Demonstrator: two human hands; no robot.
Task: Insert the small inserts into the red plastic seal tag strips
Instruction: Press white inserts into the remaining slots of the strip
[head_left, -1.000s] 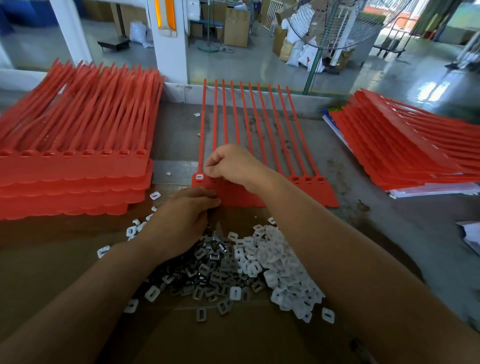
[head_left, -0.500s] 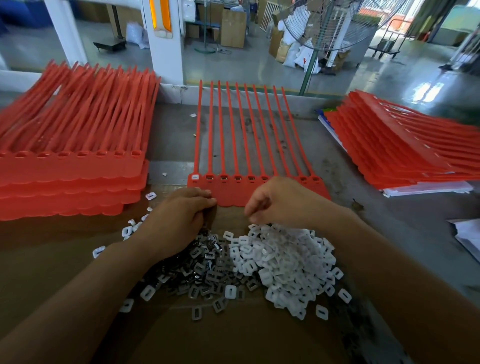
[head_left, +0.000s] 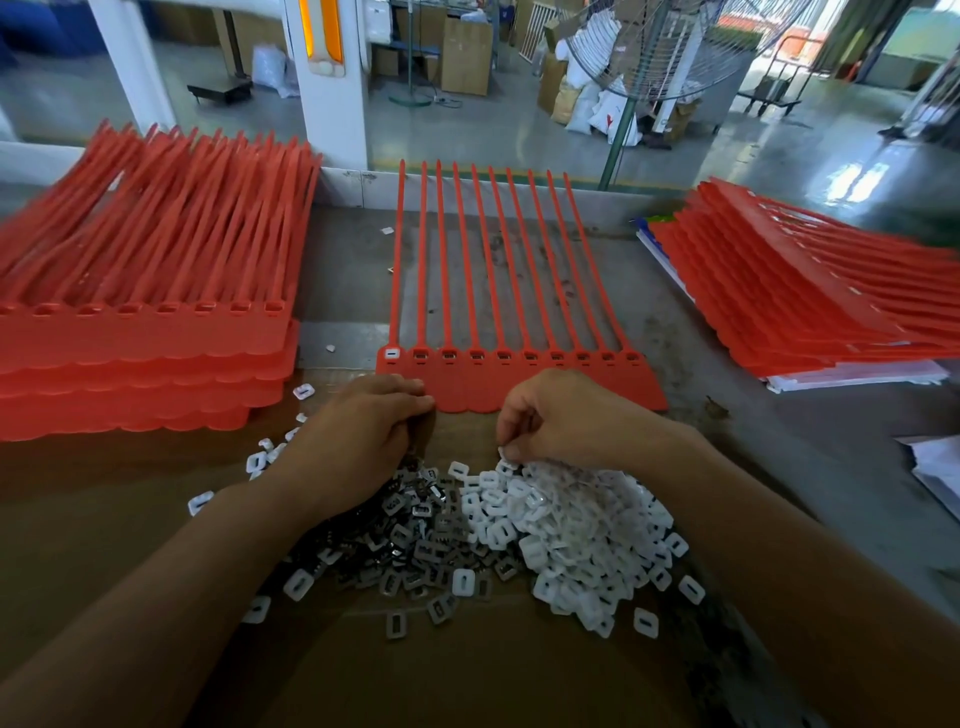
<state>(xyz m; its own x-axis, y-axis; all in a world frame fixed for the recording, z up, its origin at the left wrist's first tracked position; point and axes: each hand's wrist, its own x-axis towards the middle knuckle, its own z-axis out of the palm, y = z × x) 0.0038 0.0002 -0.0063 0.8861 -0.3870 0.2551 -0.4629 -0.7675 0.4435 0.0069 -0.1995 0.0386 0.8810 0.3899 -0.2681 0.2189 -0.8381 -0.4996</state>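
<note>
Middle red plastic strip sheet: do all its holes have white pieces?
No, on the red plastic strip sheet only one slot holds a white insert.

- We see the seal tag strip (head_left: 519, 387) red, leftmost slot (head_left: 391, 354) filled white.
- Two piles: white inserts (head_left: 582, 530), dark grey inserts (head_left: 410, 540) with metallic shine.
- Both left stack (head_left: 145, 353) and right stack (head_left: 805, 312): same red.
- We note cardboard (head_left: 467, 675) brown, table (head_left: 753, 441) mottled grey.
</note>
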